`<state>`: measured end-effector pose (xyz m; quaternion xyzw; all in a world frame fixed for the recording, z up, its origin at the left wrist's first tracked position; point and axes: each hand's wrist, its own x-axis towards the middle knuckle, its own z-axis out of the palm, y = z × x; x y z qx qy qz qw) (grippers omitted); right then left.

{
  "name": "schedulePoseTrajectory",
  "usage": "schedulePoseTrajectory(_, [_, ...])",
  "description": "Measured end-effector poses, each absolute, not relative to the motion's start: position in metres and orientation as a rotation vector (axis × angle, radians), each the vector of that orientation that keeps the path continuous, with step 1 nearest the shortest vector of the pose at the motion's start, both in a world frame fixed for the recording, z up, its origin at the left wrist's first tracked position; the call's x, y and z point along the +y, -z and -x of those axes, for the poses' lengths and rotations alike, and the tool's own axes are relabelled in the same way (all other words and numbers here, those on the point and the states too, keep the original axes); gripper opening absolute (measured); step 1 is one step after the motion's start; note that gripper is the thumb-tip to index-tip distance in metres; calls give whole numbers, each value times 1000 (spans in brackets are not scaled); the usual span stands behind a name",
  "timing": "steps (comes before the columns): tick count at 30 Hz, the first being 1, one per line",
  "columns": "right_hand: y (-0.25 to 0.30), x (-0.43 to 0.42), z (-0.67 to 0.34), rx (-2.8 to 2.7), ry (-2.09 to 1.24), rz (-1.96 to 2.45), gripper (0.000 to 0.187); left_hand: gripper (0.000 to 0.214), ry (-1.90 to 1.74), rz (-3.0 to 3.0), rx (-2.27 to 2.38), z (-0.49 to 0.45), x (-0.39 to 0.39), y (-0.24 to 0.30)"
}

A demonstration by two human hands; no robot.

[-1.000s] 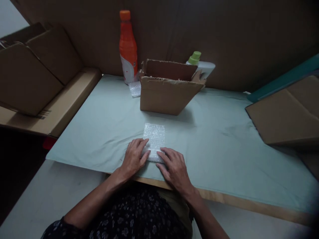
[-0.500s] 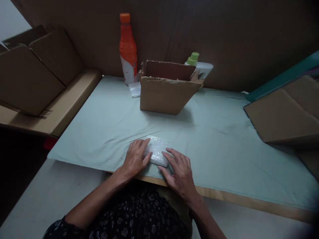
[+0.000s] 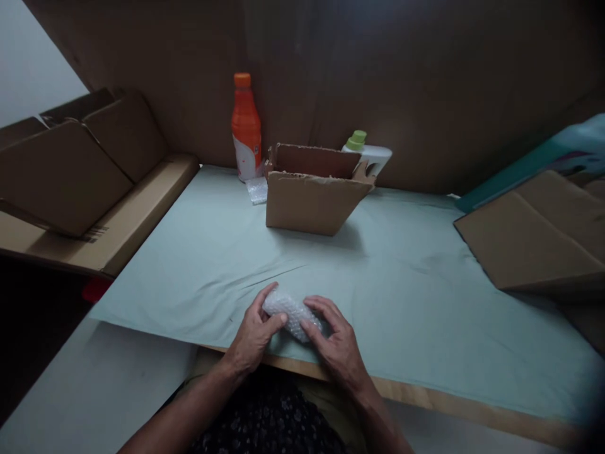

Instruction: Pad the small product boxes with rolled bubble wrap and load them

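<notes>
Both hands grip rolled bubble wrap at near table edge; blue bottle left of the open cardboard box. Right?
No. Head view: the tall plastic bottle left of the open brown cardboard box is orange, not blue. Left hand and right hand do grip the rolled bubble wrap.

Bubble-wrap bundle (image 3: 292, 313) partly under fingers (image 3: 317, 305)

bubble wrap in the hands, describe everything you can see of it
The bubble wrap is whitish clear plastic dimpled with small bubbles, rolled into a short thick bundle lying crosswise. The left hand grips its left end, the right hand its right end. It is on or just above the pale green cloth, near the front edge; any contents are hidden.
</notes>
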<state>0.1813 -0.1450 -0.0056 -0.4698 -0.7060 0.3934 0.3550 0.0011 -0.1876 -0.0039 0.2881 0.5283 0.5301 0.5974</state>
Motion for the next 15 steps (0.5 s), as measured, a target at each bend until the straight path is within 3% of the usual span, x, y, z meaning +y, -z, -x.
schedulePoseTrajectory(3, [-1,-141,-187,-1777,-1227,1190,47,87,-1176,-764,1191,-3,-183,2])
schedulePoseTrajectory(6, [-2,-135,-194,-1720,-1459,1178,38,75,-1126,-1048,1270,2,-170,-2])
schedulePoseTrajectory(10, [6,-128,-208,-1534,-1448,1259,39,55,-1315,-1776,1507,20,-114,-36])
schedulePoseTrajectory(15, [11,-129,-225,-1455,-1465,1294,39,56,-1256,-2462,1830,44,-5,-99])
